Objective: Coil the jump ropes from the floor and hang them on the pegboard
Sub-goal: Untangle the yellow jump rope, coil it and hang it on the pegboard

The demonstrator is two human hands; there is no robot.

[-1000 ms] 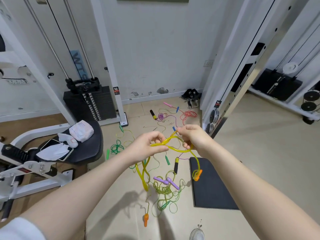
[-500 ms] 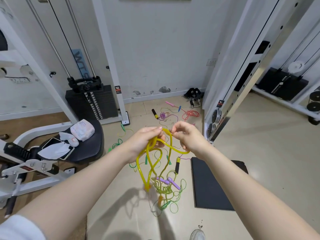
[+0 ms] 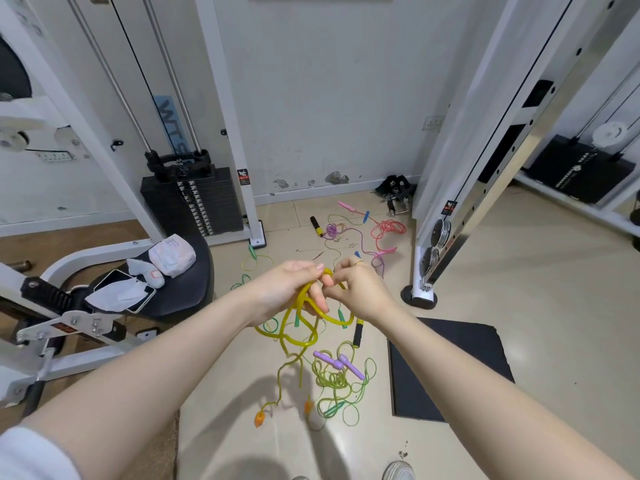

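Observation:
A yellow jump rope (image 3: 300, 327) with orange handles (image 3: 259, 418) hangs in loops from both hands at the centre of the head view. My left hand (image 3: 287, 289) grips the gathered loops. My right hand (image 3: 356, 287) pinches a strand right beside it, fingertips touching. The handles dangle close to the floor. Below lie a green rope with purple handles (image 3: 337, 374), a red rope (image 3: 388, 228), a purple rope (image 3: 332, 231) and a thin green rope (image 3: 252, 261). No pegboard is in view.
A black floor mat (image 3: 450, 368) lies to the right. White cable-machine posts (image 3: 446, 209) stand on the right, and a weight stack (image 3: 194, 202) stands at the back left. A bench seat (image 3: 183, 289) on the left holds a phone and packets. My shoe tip (image 3: 398, 471) shows at the bottom.
My hands came together from a spread hold. The yellow rope now hangs in more gathered loops under my left hand, and both orange handles have dropped low near the floor.

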